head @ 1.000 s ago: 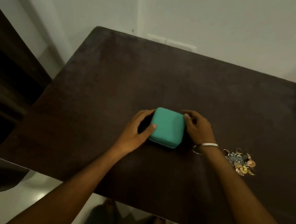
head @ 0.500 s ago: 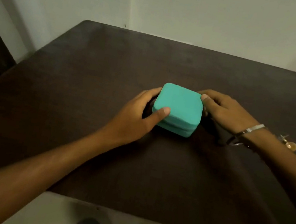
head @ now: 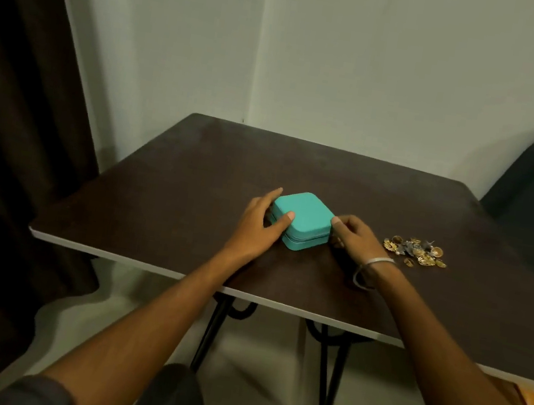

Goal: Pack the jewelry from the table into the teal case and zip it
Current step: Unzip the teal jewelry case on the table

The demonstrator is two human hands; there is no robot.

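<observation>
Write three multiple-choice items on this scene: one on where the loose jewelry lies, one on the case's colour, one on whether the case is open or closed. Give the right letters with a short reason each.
1. Where does the pile of jewelry lie?
A. On the table to the right of the case
B. On top of the case
C. On the floor under the table

2. What colour is the case?
A. Red
B. Teal
C. White

3. What state is the case in?
A. Lid swung fully open
B. Lid down, closed
C. Lid off and set aside

Answers:
1 A: the gold and silver pieces sit on the dark table, beyond the right hand.
2 B: its lid and sides are teal.
3 B: the lid sits flat on the base with only the zip seam showing, while the left hand rests against its left side, thumb on the lid.
</observation>
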